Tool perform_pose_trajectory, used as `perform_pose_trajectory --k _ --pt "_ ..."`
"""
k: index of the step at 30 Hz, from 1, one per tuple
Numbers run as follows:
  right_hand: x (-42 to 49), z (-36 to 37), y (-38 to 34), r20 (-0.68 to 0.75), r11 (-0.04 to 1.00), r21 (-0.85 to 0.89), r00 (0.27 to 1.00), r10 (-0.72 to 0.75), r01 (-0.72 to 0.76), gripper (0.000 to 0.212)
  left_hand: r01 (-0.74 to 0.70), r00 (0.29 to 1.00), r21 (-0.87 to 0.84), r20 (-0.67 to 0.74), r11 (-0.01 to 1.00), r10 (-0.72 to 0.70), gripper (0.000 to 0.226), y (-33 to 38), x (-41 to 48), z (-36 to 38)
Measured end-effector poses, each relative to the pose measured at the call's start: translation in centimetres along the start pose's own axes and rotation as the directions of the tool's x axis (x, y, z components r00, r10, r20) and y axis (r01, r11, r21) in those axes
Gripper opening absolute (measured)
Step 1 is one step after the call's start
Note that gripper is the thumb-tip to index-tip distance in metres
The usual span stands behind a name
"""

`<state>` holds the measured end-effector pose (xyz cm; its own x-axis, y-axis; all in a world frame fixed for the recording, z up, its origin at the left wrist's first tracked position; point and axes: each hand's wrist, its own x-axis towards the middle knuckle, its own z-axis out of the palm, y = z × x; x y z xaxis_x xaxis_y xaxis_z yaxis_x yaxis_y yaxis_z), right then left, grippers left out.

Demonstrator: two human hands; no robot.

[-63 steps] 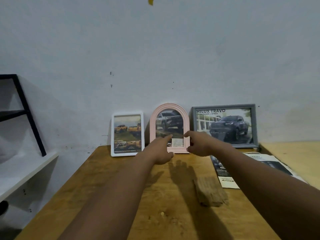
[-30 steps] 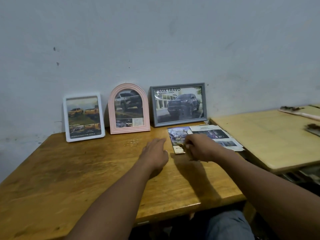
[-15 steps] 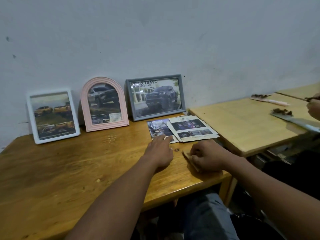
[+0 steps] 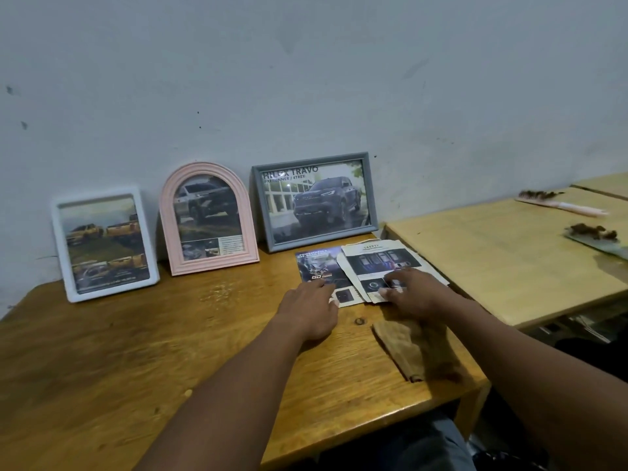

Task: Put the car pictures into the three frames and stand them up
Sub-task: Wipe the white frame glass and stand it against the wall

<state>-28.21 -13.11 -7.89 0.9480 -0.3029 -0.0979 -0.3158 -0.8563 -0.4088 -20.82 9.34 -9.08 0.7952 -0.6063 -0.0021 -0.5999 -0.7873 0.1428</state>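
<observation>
Three frames stand upright against the wall on the wooden table [image 4: 119, 351], each holding a car picture: a white rectangular frame [image 4: 103, 244] at left, a pink arched frame [image 4: 208, 218] in the middle, a grey landscape frame [image 4: 314, 200] at right. Cut brochure sheets [image 4: 373, 263] lie flat in front of the grey frame. My left hand [image 4: 311, 309] rests on the table at the sheets' near left corner, fingers loosely curled. My right hand [image 4: 413, 290] lies flat on the sheets' near edge, fingertips pressing the paper.
A rough piece of wood [image 4: 404, 345] lies near the table's right front corner, just behind my right forearm. A lighter table [image 4: 503, 260] adjoins on the right, carrying a flat blade [image 4: 598, 241] and a stick with dark debris [image 4: 557, 203].
Both hands left the pink frame and came back to the right. My right hand moved off the wood piece and forward onto the brochure sheets; the view swung right.
</observation>
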Motion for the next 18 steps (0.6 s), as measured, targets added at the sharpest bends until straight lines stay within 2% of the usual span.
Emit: perform_pose_trajectory --k 7,18 --pt "-0.3 1.9 -3.6 0.011 0.99 -0.129 0.998 -0.058 0.059 0.052 0.029 0.999 0.082 -0.042 0.996 -0.026 0.052 -1.5 -2.9 0.1" --pt "-0.8 2.6 -6.2 0.06 0.988 -0.136 0.996 -0.064 0.071 0.055 0.043 0.999 0.001 -0.015 0.999 -0.043 0.054 -4.0 -4.8 -0.4"
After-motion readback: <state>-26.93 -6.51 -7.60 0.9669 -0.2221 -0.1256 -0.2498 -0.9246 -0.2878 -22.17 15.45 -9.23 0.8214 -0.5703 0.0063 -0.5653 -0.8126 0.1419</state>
